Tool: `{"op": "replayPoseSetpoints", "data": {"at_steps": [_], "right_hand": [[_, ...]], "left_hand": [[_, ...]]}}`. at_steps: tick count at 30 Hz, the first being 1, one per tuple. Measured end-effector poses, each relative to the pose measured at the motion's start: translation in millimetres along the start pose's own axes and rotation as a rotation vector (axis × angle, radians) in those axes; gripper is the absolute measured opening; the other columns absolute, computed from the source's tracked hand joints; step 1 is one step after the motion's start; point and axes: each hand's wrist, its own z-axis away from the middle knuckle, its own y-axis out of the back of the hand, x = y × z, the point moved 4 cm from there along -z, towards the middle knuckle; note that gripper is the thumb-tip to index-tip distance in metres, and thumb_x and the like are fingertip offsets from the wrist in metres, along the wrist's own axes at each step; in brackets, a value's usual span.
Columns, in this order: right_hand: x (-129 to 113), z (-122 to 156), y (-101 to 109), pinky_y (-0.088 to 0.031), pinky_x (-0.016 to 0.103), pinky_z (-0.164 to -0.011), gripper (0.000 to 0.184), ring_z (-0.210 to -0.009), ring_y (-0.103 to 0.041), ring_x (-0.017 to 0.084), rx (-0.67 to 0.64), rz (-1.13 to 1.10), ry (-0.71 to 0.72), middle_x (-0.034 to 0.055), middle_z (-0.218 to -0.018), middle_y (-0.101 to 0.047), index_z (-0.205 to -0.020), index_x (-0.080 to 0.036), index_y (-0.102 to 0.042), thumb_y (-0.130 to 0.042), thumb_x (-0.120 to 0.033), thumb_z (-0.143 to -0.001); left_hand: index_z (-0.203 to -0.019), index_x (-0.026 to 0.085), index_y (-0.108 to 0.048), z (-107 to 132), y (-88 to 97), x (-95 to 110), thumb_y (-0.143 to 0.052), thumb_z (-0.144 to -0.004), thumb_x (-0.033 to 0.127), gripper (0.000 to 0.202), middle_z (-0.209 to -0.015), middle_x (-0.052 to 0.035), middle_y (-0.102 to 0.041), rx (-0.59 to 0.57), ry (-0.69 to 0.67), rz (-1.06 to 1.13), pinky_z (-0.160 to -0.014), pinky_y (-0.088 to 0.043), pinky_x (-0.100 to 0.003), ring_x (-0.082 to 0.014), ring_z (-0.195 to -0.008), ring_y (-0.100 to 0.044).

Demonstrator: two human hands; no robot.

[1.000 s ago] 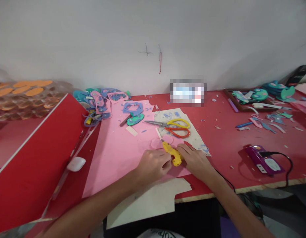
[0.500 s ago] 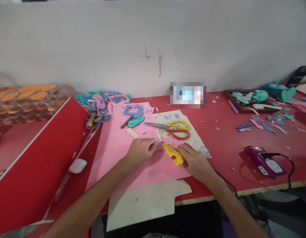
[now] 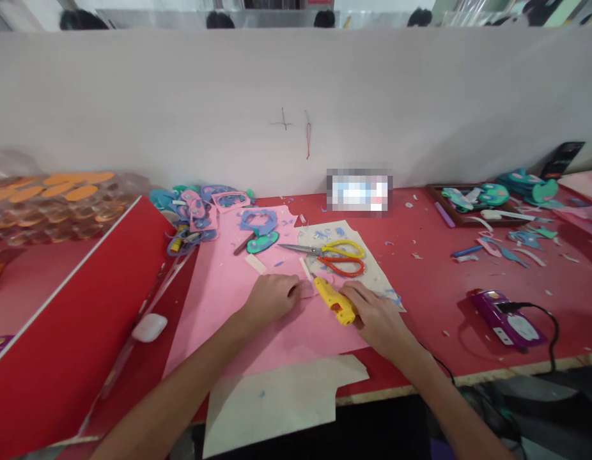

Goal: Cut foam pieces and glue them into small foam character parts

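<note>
My right hand (image 3: 375, 313) is wrapped round a yellow glue gun (image 3: 335, 301), its tip pointing up and left. The fingers of my left hand (image 3: 272, 298) are closed on the edge of a thin pink piece (image 3: 307, 289), which is hard to tell from the pink sheet (image 3: 214, 313) under it. The glue gun's tip is close to the right side of that piece. Just beyond both hands lie scissors (image 3: 319, 250) with one yellow and one red handle. A teal cut-out (image 3: 263, 242) and a pale strip (image 3: 256, 263) rest on the sheet.
A red board (image 3: 85, 319) slants up on the left, with a white case (image 3: 149, 327) beside it. Cut-outs (image 3: 202, 207) are heaped at the back left. A purple power box (image 3: 509, 319) with a cable, a brown tray (image 3: 468, 217) and scraps are on the right.
The view has tilted up slightly, and heads now show above the partition. Both hands keep nearly the same places, with the glue gun still in my right hand.
</note>
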Motion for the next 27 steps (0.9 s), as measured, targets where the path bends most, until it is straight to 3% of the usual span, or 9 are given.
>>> {"op": "replayPoseSetpoints", "data": {"at_steps": [3, 9, 13, 16, 18, 23, 27], "right_hand": [[0.5, 0.5, 4.8, -0.052, 0.031, -0.075, 0.06, -0.105, -0.069, 0.024, 0.049, -0.031, -0.019, 0.0113, -0.13, -0.067, -0.125, -0.019, -0.057, -0.048, 0.003, -0.069], [-3.0, 1.9, -2.0, -0.056, 0.033, -0.078, 0.056, -0.101, -0.071, 0.023, -0.061, -0.107, -0.054, 0.0105, -0.126, -0.069, -0.124, -0.02, -0.06, -0.048, 0.002, -0.074], [8.6, 11.5, 2.1, -0.057, 0.034, -0.076, 0.045, -0.095, -0.073, 0.025, 0.091, -0.074, -0.155, 0.0108, -0.115, -0.074, -0.123, -0.02, -0.062, -0.05, -0.005, -0.082], [27.3, 25.0, 11.3, -0.056, 0.036, -0.076, 0.048, -0.097, -0.073, 0.027, 0.189, 0.073, -0.252, 0.012, -0.116, -0.074, -0.126, -0.02, -0.06, -0.049, -0.006, -0.082], [46.0, 36.5, 19.9, -0.055, 0.037, -0.075, 0.046, -0.101, -0.071, 0.029, 0.213, 0.188, -0.401, 0.0134, -0.119, -0.073, -0.127, -0.02, -0.059, -0.049, -0.008, -0.084], [93.3, 62.5, 39.0, -0.052, 0.041, -0.073, 0.038, -0.099, -0.066, 0.034, 0.16, 0.381, -0.654, 0.0166, -0.111, -0.068, -0.13, -0.015, -0.056, -0.049, -0.025, -0.094], [122.6, 77.2, 43.1, -0.05, 0.042, -0.074, 0.042, -0.094, -0.066, 0.034, 0.115, 0.418, -0.734, 0.0182, -0.105, -0.064, -0.131, -0.01, -0.057, -0.049, -0.024, -0.092]], "left_hand": [[-0.076, 0.019, -0.067, -0.3, 1.2, 0.5, -0.046, -0.097, 0.03, 0.032, -0.076, -0.0054, -0.073, -0.01, -0.014, 0.0, -0.059, -0.027, -0.031, -0.0188, -0.066, -0.063], [-0.072, 0.019, -0.067, -0.8, 0.3, -0.2, -0.044, -0.098, 0.031, 0.037, -0.075, -0.0065, -0.073, 0.038, -0.019, -0.015, -0.059, -0.031, -0.031, -0.0202, -0.067, -0.064], [-0.073, 0.019, -0.067, -0.5, 1.2, 0.3, -0.046, -0.097, 0.03, 0.034, -0.072, -0.0054, -0.072, 0.035, -0.018, 0.003, -0.058, -0.03, -0.03, -0.0196, -0.064, -0.062], [-0.072, 0.019, -0.067, 0.0, 2.6, 1.6, -0.047, -0.096, 0.03, 0.033, -0.072, -0.0054, -0.072, 0.039, -0.014, -0.001, -0.058, -0.028, -0.03, -0.0191, -0.064, -0.062], [-0.07, 0.019, -0.067, 0.6, 2.7, 1.7, -0.048, -0.096, 0.03, 0.033, -0.071, -0.0052, -0.072, 0.048, -0.006, 0.004, -0.057, -0.027, -0.03, -0.0188, -0.064, -0.062], [-0.072, 0.02, -0.068, 1.7, 1.0, 1.0, -0.046, -0.097, 0.031, 0.034, -0.072, -0.0049, -0.072, 0.058, -0.024, 0.014, -0.057, -0.026, -0.03, -0.0188, -0.065, -0.062], [-0.075, 0.019, -0.069, 1.5, 0.0, -0.3, -0.048, -0.096, 0.031, 0.032, -0.073, -0.0051, -0.072, 0.052, -0.025, 0.019, -0.058, -0.028, -0.03, -0.0188, -0.065, -0.061]]}}
